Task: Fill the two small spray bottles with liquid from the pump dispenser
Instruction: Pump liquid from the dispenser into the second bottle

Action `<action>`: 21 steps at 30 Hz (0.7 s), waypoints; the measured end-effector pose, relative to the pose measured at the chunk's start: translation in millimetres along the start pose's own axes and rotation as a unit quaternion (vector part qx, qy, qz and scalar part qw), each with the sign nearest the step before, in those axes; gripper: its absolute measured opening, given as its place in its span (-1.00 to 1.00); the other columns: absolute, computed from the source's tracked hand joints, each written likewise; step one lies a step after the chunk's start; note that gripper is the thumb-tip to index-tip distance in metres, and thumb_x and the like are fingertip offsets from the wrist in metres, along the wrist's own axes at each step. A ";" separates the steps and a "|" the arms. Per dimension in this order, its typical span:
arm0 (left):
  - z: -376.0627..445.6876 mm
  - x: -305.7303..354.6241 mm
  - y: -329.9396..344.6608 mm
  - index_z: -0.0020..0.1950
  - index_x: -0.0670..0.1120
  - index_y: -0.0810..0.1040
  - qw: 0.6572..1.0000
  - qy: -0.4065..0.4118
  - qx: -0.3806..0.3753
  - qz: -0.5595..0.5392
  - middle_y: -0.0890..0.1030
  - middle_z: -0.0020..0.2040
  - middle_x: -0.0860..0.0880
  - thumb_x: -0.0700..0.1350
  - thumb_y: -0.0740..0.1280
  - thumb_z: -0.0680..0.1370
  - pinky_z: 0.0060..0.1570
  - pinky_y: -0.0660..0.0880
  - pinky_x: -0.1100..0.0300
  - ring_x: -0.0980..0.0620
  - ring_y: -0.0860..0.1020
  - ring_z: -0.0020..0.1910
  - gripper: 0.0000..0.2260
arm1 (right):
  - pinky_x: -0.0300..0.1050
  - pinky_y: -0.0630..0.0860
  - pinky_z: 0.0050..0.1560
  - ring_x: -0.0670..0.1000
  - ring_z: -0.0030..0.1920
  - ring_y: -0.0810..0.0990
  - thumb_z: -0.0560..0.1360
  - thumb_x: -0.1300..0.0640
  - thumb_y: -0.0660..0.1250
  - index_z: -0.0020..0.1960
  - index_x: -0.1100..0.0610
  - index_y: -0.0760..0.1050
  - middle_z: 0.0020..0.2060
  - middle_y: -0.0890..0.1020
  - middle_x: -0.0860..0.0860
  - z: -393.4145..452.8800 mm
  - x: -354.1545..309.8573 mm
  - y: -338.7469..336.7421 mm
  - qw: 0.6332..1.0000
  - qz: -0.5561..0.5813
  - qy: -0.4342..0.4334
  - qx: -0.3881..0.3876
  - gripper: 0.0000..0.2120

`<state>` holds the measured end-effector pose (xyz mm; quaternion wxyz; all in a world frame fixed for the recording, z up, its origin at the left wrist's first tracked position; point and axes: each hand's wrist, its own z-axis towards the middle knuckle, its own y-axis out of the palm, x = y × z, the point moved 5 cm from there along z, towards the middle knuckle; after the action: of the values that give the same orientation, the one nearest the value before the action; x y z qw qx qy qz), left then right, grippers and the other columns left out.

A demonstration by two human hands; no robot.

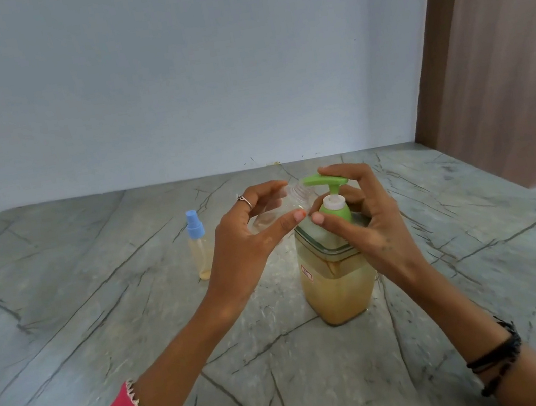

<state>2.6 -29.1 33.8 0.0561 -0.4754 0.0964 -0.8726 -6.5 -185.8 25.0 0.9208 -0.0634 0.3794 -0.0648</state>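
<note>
Second bottle being filled: left hand (247, 238) grips the uncapped clear spray bottle (273, 210) tilted at the green pump nozzle (321, 181), right hand (363, 211) fingers curled around the dispenser (338, 283) head, blue-capped bottle (200, 247) filled at left; next needs mouth-under-spout alignment, then pressing.
</note>
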 end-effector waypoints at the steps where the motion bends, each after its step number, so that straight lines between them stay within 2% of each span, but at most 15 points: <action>1: 0.1 0.4 0.1 0.06 0.13 0.51 1.000 0.001 0.000 -0.002 0.59 -0.01 0.22 0.05 0.40 0.30 0.04 0.45 0.45 0.34 0.53 0.04 -0.67 | -0.21 0.55 -0.08 0.00 -0.05 0.67 0.39 -0.01 0.44 0.12 -0.27 0.40 -0.09 0.69 -0.06 0.9 -0.3 0.5 1.000 0.009 0.004 0.005 -0.62; 4: 0.0 0.6 -0.4 0.06 0.12 0.52 1.000 0.004 0.001 -0.003 0.60 -0.02 0.22 0.04 0.40 0.30 0.04 0.45 0.44 0.34 0.53 0.04 -0.67 | -0.12 0.59 -0.14 0.05 -0.13 0.69 0.42 0.16 0.44 0.05 -0.08 0.46 -0.17 0.71 0.02 4.9 -1.5 0.5 0.997 0.067 0.025 0.021 -0.71; 6: 0.3 -0.6 -1.3 0.06 0.14 0.53 1.000 0.002 0.002 -0.001 0.61 -0.02 0.20 0.06 0.41 0.30 0.09 0.47 0.37 0.32 0.53 0.06 -0.66 | -0.11 0.60 -0.20 0.11 -0.21 0.69 0.43 0.27 0.42 -0.01 0.05 0.46 -0.24 0.71 0.06 8.1 -2.0 -0.2 0.994 0.094 0.043 0.022 -0.78; 9: 0.8 -1.2 -1.8 0.07 0.12 0.53 1.000 0.004 -0.002 0.009 0.60 -0.01 0.20 0.04 0.42 0.30 0.08 0.45 0.40 0.33 0.52 0.06 -0.65 | 0.03 0.58 -0.21 0.24 -0.24 0.64 0.40 0.25 0.40 -0.12 0.13 0.42 -0.26 0.69 0.11 12.3 -3.3 -1.1 0.996 0.071 0.049 0.025 -0.84; 13: 2.0 -1.4 -3.0 0.08 0.10 0.53 1.000 0.009 -0.005 0.014 0.59 -0.01 0.23 -0.01 0.43 0.32 0.04 0.41 0.50 0.38 0.51 0.05 -0.65 | 0.11 0.56 -0.18 0.24 -0.23 0.63 0.39 0.23 0.38 -0.18 0.12 0.40 -0.27 0.68 0.10 15.7 -4.6 0.8 0.997 0.061 0.050 0.024 -0.86; 15: 1.7 -1.7 -3.5 0.08 0.10 0.52 1.000 0.009 -0.004 0.013 0.59 0.00 0.22 0.00 0.43 0.32 0.06 0.43 0.48 0.37 0.51 0.05 -0.65 | 0.06 0.55 -0.25 0.29 -0.24 0.61 0.40 0.25 0.39 -0.16 0.07 0.41 -0.28 0.67 0.13 14.1 -4.3 1.1 0.997 0.063 0.045 0.029 -0.83; 17: 1.2 -1.2 -3.3 0.08 0.11 0.52 1.000 0.009 -0.004 0.012 0.59 0.00 0.22 0.03 0.42 0.30 0.07 0.45 0.44 0.36 0.52 0.05 -0.65 | -0.07 0.54 -0.30 0.27 -0.26 0.62 0.43 0.26 0.39 -0.09 0.02 0.43 -0.27 0.67 0.14 10.9 -4.9 1.6 0.997 0.058 0.035 0.030 -0.80; 21: 0.2 0.6 -2.2 0.04 0.15 0.51 1.000 0.010 -0.002 0.009 0.59 -0.03 0.24 0.05 0.40 0.29 0.06 0.45 0.44 0.38 0.52 0.03 -0.67 | -0.27 0.52 -0.28 -0.01 -0.25 0.67 0.47 0.27 0.40 0.03 0.01 0.42 -0.24 0.70 0.00 6.7 -5.8 3.0 0.997 0.055 0.038 0.023 -0.75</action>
<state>2.5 -27.1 34.9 0.0623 -0.4658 0.1036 -0.8766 -5.7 -181.4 33.3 0.9093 -0.0184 0.4150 -0.0250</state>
